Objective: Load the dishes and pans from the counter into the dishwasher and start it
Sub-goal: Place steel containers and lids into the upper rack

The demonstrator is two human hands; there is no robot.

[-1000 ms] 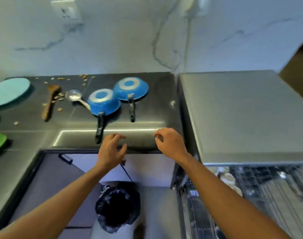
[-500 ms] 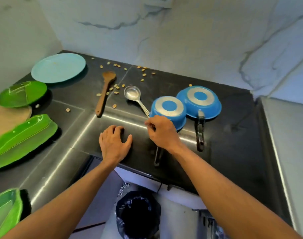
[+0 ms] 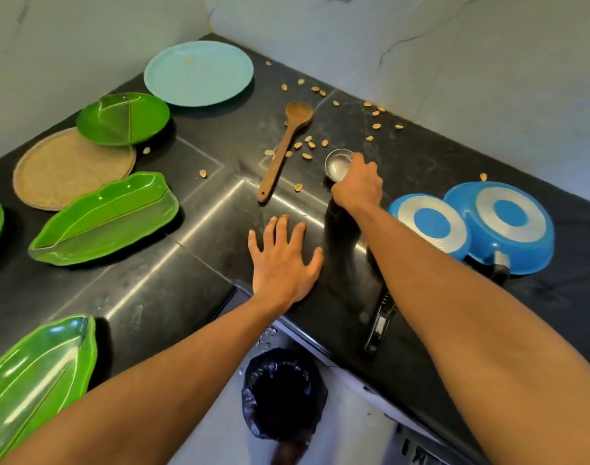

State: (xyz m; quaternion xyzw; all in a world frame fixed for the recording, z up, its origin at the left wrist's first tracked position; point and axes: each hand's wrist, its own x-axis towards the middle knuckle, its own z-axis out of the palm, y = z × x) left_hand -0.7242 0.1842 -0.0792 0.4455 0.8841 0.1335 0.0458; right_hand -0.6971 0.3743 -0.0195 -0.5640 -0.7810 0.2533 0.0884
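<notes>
Left hand (image 3: pixel 283 263) lies flat on the desk (image 3: pixel 152 290) at frame centre, fingers straight and spread; right hand (image 3: pixel 357 186), arm extended, has fingers curled round the steel ladle (image 3: pixel 337 164).

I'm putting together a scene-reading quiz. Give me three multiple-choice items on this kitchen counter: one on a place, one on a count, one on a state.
1. Where does the wooden spoon lie?
A. in a drawer
B. left of the metal ladle
C. on the floor

2. How many blue pans are on the counter?
A. one
B. three
C. two

3. How is the left hand?
A. flat on the counter, fingers spread
B. gripping a handle
C. holding a plate

Key:
1 B: the spoon lies on the counter to the ladle's left.
2 C: two pans sit side by side, bottoms up.
3 A: its palm rests on the dark top and holds nothing.
</notes>
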